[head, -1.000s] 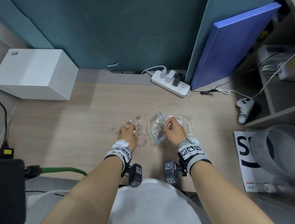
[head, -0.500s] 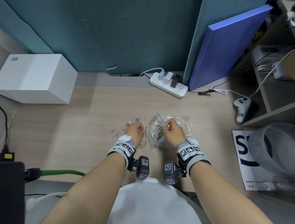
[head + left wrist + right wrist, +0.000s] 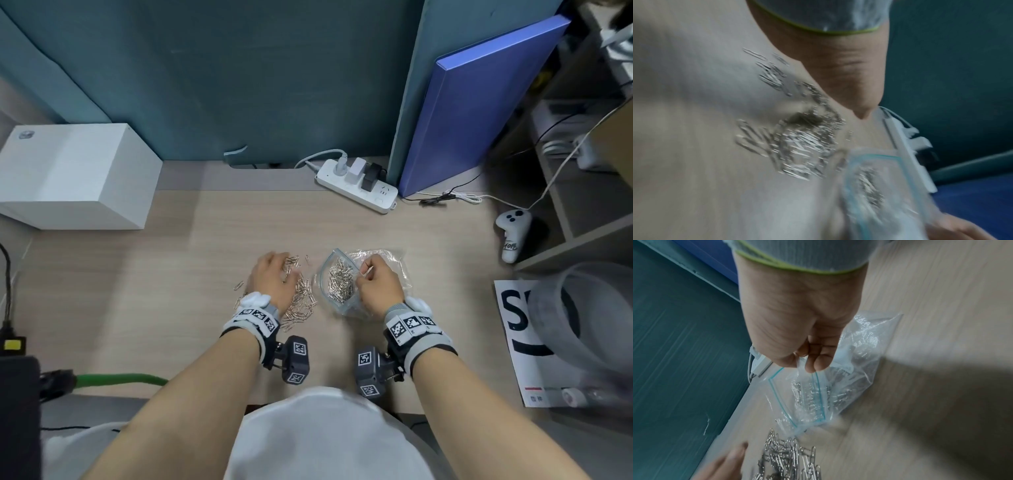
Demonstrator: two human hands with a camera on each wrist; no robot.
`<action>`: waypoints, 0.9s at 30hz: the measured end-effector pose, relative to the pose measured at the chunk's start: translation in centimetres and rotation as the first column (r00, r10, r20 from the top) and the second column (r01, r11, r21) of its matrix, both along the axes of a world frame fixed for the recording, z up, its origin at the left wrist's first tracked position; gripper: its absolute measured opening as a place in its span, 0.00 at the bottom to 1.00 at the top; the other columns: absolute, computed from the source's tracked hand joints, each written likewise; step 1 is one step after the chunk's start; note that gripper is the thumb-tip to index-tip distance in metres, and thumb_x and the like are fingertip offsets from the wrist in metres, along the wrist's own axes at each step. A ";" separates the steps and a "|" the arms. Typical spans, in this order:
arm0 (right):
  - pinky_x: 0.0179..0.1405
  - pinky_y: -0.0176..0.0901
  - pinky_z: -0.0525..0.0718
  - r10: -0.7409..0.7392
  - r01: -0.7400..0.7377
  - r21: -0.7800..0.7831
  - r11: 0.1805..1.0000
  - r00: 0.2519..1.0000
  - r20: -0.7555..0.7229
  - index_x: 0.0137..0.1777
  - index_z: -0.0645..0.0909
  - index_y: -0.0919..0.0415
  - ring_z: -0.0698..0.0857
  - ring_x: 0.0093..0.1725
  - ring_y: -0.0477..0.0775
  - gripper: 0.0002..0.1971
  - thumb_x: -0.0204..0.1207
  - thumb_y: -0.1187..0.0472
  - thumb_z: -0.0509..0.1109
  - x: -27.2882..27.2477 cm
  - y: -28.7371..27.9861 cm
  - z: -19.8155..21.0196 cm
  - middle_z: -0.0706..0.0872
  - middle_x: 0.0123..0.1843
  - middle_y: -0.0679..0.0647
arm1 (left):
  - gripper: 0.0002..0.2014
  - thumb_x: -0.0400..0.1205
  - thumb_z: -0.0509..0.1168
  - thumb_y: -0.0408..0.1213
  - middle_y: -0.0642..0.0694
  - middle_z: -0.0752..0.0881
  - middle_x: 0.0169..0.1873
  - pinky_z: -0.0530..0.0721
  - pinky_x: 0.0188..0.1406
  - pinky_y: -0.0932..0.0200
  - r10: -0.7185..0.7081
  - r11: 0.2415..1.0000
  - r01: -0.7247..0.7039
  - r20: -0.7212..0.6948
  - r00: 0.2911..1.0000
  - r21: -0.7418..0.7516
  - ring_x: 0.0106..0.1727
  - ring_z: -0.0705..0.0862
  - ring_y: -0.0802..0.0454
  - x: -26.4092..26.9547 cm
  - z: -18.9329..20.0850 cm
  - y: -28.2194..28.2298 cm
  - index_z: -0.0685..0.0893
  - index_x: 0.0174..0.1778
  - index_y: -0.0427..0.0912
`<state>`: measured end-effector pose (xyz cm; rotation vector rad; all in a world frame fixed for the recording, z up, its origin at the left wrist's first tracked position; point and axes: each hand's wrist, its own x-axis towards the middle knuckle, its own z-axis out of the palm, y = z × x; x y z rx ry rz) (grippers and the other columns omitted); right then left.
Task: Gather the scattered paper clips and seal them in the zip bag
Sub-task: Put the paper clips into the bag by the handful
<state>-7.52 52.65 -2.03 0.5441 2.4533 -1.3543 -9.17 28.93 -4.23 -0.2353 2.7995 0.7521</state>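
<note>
Loose silver paper clips lie in a pile on the wooden desk, just left of a clear zip bag with a blue-green zip line. The bag's mouth gapes toward the pile, and several clips lie inside the bag. My left hand hovers over the pile's left part with its fingers spread, blurred by motion. My right hand pinches the bag's upper rim and holds the mouth up. In the right wrist view thumb and forefinger pinch the zip bag above the paper clips. The left wrist view shows blurred paper clips.
A white power strip and a leaning blue board stand at the back. A white box sits far left. A white controller, a printed sheet and a clear plastic tub are on the right.
My left hand went from the pile to the bag's mouth half a second ago, and has now swung back left over the pile. The right hand keeps its pinch on the bag.
</note>
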 end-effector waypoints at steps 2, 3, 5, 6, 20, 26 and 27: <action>0.41 0.55 0.86 0.004 -0.004 0.016 1.000 1.000 0.003 0.43 0.75 0.51 0.88 0.36 0.64 0.10 0.78 0.67 0.69 -0.1 0.7 -0.1 0.86 0.34 0.55 | 0.30 0.85 0.53 0.61 0.47 0.57 0.88 0.62 0.85 0.39 0.023 0.992 -0.014 0.073 0.997 -0.125 0.87 0.59 0.42 1.1 -1.4 -2.3 0.62 0.85 0.62; 0.41 0.56 0.86 0.001 -0.001 0.023 1.000 1.000 0.005 0.42 0.74 0.51 0.87 0.35 0.63 0.10 0.78 0.67 0.70 -0.2 1.0 -0.2 0.86 0.34 0.55 | 0.31 0.85 0.49 0.63 0.48 0.50 0.90 0.56 0.86 0.38 0.028 0.987 -0.013 0.098 0.995 -0.158 0.89 0.52 0.43 1.6 -1.9 -3.2 0.57 0.86 0.63; 0.43 0.58 0.87 -0.008 0.007 0.037 0.999 1.000 0.009 0.42 0.75 0.50 0.87 0.36 0.64 0.10 0.78 0.65 0.71 -0.3 1.5 -0.5 0.85 0.33 0.53 | 0.33 0.84 0.42 0.66 0.49 0.42 0.90 0.48 0.87 0.38 0.024 0.985 -0.004 0.117 0.993 -0.173 0.90 0.42 0.46 2.4 -2.9 -3.9 0.48 0.87 0.66; 0.44 0.59 0.87 -0.014 0.014 0.042 0.999 1.000 0.011 0.42 0.75 0.49 0.87 0.36 0.65 0.10 0.77 0.64 0.72 -0.3 1.6 -0.6 0.84 0.32 0.53 | 0.34 0.83 0.41 0.67 0.49 0.40 0.90 0.45 0.87 0.37 0.020 0.985 0.001 0.118 0.993 -0.170 0.90 0.38 0.46 2.7 -3.5 -3.8 0.46 0.87 0.66; 0.41 0.71 0.89 -0.139 0.138 -0.036 0.990 0.990 -0.014 0.38 0.77 0.39 0.82 0.29 0.59 0.12 0.72 0.61 0.69 -0.4 2.9 -1.1 0.81 0.30 0.50 | 0.53 0.74 0.50 0.81 0.48 0.38 0.90 0.46 0.87 0.36 -0.487 0.844 0.461 -0.030 0.873 -0.274 0.89 0.36 0.49 2.9 -5.6 2.0 0.43 0.90 0.57; 0.38 0.72 0.87 -0.136 0.135 -0.041 0.990 0.991 -0.010 0.40 0.76 0.40 0.81 0.28 0.61 0.06 0.70 0.54 0.70 -0.2 2.7 -1.3 0.81 0.31 0.52 | 0.39 0.81 0.51 0.73 0.44 0.46 0.90 0.45 0.87 0.35 -0.440 0.872 0.401 -0.089 0.894 -0.279 0.90 0.43 0.44 0.2 -5.8 3.3 0.52 0.88 0.65; 0.38 0.72 0.86 -0.136 0.136 -0.043 0.990 0.991 -0.011 0.40 0.76 0.40 0.81 0.29 0.61 0.07 0.71 0.55 0.70 -0.2 2.7 -1.4 0.81 0.32 0.53 | 0.36 0.82 0.53 0.69 0.43 0.51 0.89 0.47 0.87 0.36 -0.431 0.881 0.391 -0.109 0.896 -0.266 0.90 0.46 0.43 -0.3 -5.8 3.5 0.57 0.87 0.64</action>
